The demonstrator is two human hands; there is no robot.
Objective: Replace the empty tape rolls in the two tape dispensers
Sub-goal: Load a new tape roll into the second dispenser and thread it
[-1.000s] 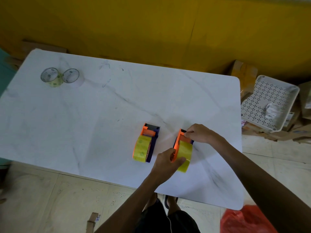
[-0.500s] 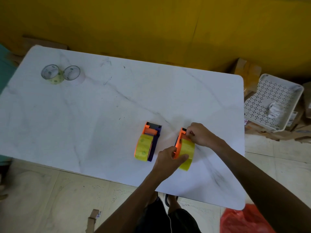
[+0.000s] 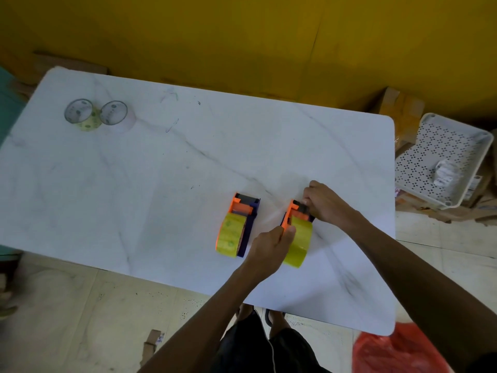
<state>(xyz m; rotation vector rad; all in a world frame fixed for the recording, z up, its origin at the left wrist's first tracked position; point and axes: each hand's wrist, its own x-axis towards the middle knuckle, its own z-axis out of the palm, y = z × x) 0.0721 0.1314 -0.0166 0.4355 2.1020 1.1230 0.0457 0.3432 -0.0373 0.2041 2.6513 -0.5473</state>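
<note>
In the upper left of the frame we see two empty tape rolls [image 3: 99, 114] lying side by side, touching, on the white table [image 3: 166, 184]. Lower, just right of centre, the first tape dispenser [image 3: 238, 224] stands untouched with a yellow roll in it. Just beside it sits the second tape dispenser [image 3: 295, 232], also carrying a yellow roll. Our left hand [image 3: 269, 249] grips its orange side from the near end, fingers closed on it. Our right hand [image 3: 326, 204] pinches the dispenser's far end, at the dark top part. At the right edge, off the table, a white perforated tray [image 3: 441, 160] lies tilted.
</note>
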